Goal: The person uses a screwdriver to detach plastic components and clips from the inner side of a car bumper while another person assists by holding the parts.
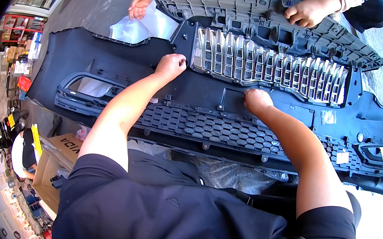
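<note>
the silver grille [271, 67] sits in the upper middle of the black bumper shell [123, 62], its long axis running from about nine o'clock to just past three. our left hand [172, 67] is near the grille's left end, which lies toward two o'clock from it; our right hand [257, 101] is just below the lower edge, with the grille at twelve o'clock. so, we judge, the right hand is nearer the middle of its length, the left nearer its end. both hands are curled with fingers folded in; we cannot tell whether either pinches anything small. beyond the grille, toward twelve o'clock, a co-worker's hand [309, 11] rests on the grey ribbed panel [247, 10].
</note>
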`<action>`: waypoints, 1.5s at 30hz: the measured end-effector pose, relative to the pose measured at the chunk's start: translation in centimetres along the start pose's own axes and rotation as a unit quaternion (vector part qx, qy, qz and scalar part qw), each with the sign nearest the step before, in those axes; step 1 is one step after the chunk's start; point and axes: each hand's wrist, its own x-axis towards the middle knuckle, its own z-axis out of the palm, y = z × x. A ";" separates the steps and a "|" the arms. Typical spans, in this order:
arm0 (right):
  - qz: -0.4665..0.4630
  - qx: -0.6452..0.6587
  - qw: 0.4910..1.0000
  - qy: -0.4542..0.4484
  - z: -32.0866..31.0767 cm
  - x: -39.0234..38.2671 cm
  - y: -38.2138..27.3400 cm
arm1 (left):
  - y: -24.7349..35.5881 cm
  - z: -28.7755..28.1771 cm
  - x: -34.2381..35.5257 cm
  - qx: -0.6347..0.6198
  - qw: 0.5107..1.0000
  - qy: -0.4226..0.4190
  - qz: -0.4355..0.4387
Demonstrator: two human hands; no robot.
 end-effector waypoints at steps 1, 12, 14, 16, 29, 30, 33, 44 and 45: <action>0.022 0.013 1.000 -0.001 0.0 -0.1 0.2 | 0.5 -0.4 -0.1 -0.053 0.997 -0.017 -0.046; 0.064 0.175 0.977 0.102 -11.6 0.6 -9.5 | 14.2 -1.1 -1.5 -0.650 0.638 -0.186 -0.368; 0.077 0.216 0.965 0.124 -11.2 0.3 -9.2 | 14.5 -1.2 -1.9 -0.682 0.599 -0.170 -0.383; 0.075 0.284 0.948 0.119 -11.4 0.0 -8.9 | 14.6 -1.7 -1.9 -0.700 0.582 -0.143 -0.389; 0.042 0.451 0.884 0.111 -11.6 -0.2 -7.1 | 16.0 -3.6 -0.8 -0.684 0.649 -0.131 -0.307; 0.039 0.469 0.877 0.095 -12.0 -0.4 -7.2 | 16.1 -3.9 -0.9 -0.686 0.649 -0.129 -0.303; 0.033 0.496 0.866 0.051 -13.4 -1.0 -7.6 | 16.4 -4.5 -1.1 -0.668 0.671 -0.121 -0.298; 0.029 0.460 0.887 0.036 -13.6 0.7 -8.9 | 15.0 -4.3 -2.3 -0.689 0.605 -0.140 -0.375; 0.012 0.438 0.899 0.025 -13.4 0.9 -8.9 | 14.7 -4.4 -2.4 -0.697 0.592 -0.138 -0.381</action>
